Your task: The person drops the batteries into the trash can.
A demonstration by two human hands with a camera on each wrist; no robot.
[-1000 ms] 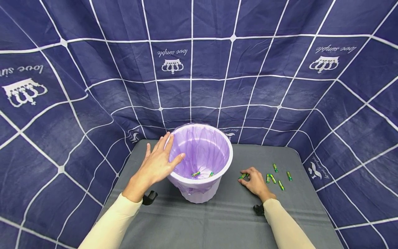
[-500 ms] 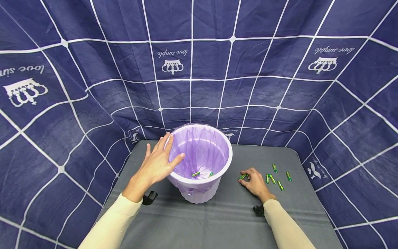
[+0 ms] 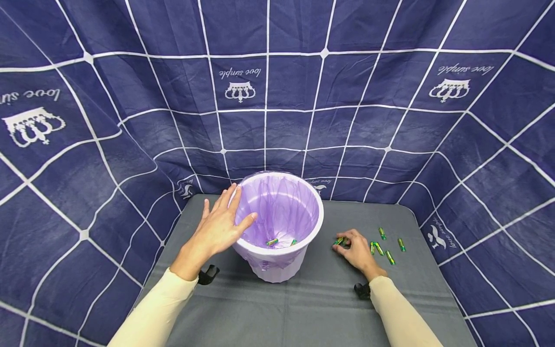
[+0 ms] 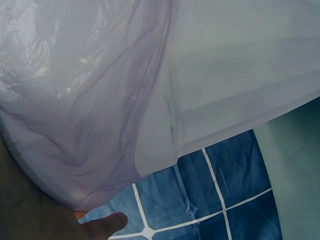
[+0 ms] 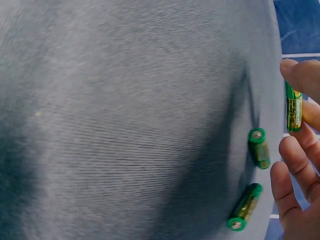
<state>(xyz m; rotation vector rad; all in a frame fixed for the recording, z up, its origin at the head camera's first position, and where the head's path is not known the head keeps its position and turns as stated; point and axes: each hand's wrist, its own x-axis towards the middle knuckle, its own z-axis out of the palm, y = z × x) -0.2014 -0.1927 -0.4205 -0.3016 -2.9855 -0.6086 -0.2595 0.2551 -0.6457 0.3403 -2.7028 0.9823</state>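
A white bin [image 3: 284, 274] lined with a purple plastic bag [image 3: 277, 207] stands on the grey table. At the bottom of the bag lie two green-and-yellow batteries [image 3: 271, 242]. My left hand [image 3: 217, 230] rests on the bin's left rim with straight, spread fingers; its thumb points over the opening. To the right of the bin, my right hand [image 3: 357, 251] pinches a battery [image 5: 293, 107] between thumb and fingers, seen most clearly in the right wrist view. Several loose batteries [image 3: 390, 258] lie just right of that hand.
The grey table [image 3: 321, 308] is bordered by blue curtain [image 3: 286, 130] with white grid lines at the back and both sides. In the left wrist view, the bin's outer wall [image 4: 240, 65] and overhanging bag fill most of the picture.
My right hand has risen slightly with the battery between its fingers. The left hand has stayed on the bin's rim.
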